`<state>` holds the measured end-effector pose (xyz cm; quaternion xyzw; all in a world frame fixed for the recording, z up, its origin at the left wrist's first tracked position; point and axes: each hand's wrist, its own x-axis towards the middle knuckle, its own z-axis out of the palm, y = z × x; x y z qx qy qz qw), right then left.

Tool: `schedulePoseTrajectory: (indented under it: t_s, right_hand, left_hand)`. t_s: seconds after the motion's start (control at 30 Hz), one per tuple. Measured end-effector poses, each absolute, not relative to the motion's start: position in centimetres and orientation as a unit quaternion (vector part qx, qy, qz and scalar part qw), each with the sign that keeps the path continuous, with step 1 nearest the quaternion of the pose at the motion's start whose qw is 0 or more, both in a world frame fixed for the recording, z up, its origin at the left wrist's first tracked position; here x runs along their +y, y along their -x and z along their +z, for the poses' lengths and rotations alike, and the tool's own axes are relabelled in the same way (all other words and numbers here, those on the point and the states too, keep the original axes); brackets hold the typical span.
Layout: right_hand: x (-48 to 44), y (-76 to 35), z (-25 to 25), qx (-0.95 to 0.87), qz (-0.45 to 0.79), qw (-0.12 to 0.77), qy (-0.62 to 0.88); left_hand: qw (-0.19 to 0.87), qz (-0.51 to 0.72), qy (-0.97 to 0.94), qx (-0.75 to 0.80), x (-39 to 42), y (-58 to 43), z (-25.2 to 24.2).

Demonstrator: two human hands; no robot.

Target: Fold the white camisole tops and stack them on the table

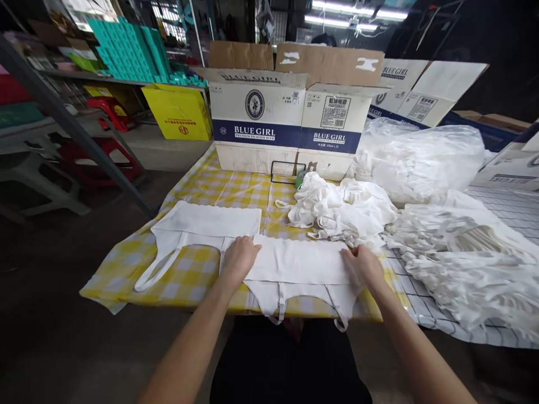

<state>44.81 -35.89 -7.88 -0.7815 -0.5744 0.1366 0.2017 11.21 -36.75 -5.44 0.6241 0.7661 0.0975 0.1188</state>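
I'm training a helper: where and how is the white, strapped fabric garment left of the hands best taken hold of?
Probably grip this white fabric garment by its wide band's left end, coming from the left: that end lies flat and free; the other is near the left hand, the strap slack.

"BLUE GIRL PREMIUM PILSENER BEER" on the middle white-and-blue carton (286, 115)

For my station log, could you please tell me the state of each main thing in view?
Near garment: spread flat, gripped at its sides by left hand and right hand
Left garment: spread flat
Middle garment pile: crumpled
Right garment heap: loosely stacked
Clear plastic bag: bulging, wrinkled
Front carton: upright, flaps open
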Motion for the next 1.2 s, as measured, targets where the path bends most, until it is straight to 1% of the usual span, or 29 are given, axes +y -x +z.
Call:
schedulePoseTrajectory:
  t_s: [0.17,0.33,0.4,0.47,0.53,0.57,0.67,0.77,0.93,1.07,1.2]
  right_hand:
    - [-34.9,-43.9,-8.5,-0.583,0.211,0.237,0.748]
    - [-35.7,-45.3,-7.1,-0.568,0.343,0.284,0.692]
    - [-35.8,-46.2,-6.1,-0.56,0.422,0.302,0.646]
    - [-35.8,-47.0,-4.8,-0.518,0.543,0.315,0.581]
    - [-35.5,-47.6,-3.3,-0.456,0.647,0.323,0.518]
    - [-35.3,-47.9,-2.5,-0.434,0.674,0.328,0.501]
    - [-34.9,-48.3,0.3,-0.438,0.659,0.361,0.493]
    - [-34.7,-48.2,3.5,-0.478,0.612,0.397,0.49]
    - [-34.7,-47.2,8.4,-0.547,0.519,0.448,0.481]
    - [-34.7,-45.6,12.2,-0.595,0.464,0.462,0.466]
    - [-34.7,-43.3,15.7,-0.656,0.412,0.463,0.431]
  left_hand:
    - [0.132,0.129,-0.63,0.754,-35.9,-11.3,-5.6]
    - [0.15,0.212,-0.657,0.708,-36.0,-11.4,-4.8]
    - [0.164,0.246,-0.662,0.688,-36.0,-11.4,-4.2]
    - [0.173,0.274,-0.664,0.674,-35.8,-11.3,-3.5]
    - [0.203,0.327,-0.657,0.649,-35.6,-11.1,-2.8]
    - [0.225,0.362,-0.65,0.63,-35.6,-11.0,-2.3]
    - [0.269,0.453,-0.625,0.576,-35.4,-10.6,-0.5]
    - [0.285,0.489,-0.619,0.545,-35.4,-10.1,1.8]
    - [0.358,0.544,-0.578,0.492,-35.2,-8.7,5.8]
    - [0.367,0.586,-0.545,0.474,-35.3,-7.1,8.8]
    - [0.327,0.621,-0.519,0.487,-36.1,-5.0,11.6]
